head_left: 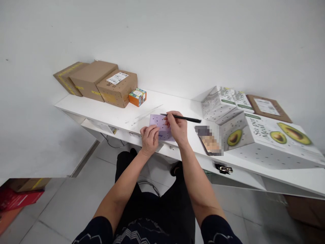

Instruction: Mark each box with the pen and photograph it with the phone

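Observation:
A small purple box with dark dots lies at the front edge of the white table. My left hand rests on its left side, with the fingers wrapped round the edge. Above its right part is my right hand, closed round a black pen. The pen lies nearly level, one end over the box and the other pointing right. My right hand hides part of the box.
Brown cartons and a small orange box stand at the back left. A phone with a blurred screen lies right of my hands. White avocado-print boxes and a brown package fill the right side. A metal latch is on the front edge.

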`<state>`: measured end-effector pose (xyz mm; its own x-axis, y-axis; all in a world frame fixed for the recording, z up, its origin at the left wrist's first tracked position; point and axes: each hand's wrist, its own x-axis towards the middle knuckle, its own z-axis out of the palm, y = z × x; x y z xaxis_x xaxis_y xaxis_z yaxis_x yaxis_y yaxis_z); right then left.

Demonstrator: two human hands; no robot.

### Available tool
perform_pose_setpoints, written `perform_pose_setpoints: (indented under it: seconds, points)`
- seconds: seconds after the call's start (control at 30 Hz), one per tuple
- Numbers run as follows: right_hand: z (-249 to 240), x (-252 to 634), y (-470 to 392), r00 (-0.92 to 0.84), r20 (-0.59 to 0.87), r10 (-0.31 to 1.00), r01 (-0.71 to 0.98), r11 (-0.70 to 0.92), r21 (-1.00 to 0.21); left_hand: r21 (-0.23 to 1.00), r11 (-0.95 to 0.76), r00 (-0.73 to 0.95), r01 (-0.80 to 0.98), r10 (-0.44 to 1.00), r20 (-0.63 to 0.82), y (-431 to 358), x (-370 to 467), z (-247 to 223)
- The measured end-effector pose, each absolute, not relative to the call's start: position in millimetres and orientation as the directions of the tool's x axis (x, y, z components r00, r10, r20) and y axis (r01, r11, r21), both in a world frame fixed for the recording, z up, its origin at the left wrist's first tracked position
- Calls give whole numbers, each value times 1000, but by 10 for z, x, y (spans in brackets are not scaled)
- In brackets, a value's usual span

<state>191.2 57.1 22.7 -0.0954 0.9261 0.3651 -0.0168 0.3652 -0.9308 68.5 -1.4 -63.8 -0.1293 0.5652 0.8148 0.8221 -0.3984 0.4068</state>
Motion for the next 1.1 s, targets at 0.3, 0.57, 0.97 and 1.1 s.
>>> perform_pose_setpoints:
  seconds: [0.3,0.57,0.97,1.1]
  points:
    - [-353,2845,810,19,576,817,684,409,-604,378,-391,-131,839,529,839,-2,684,-646]
    - [-548,2717,757,-375,34,926,927,375,15,369,-411,-135,834,496,858,5,694,-645]
    - [-512,3276,632,126,197,972,979,-89,-184,378,-416,-121,827,526,842,47,657,-651]
    - [-592,3663,593,290,10,957,936,-281,-213,389,-433,-131,813,515,847,58,667,-668]
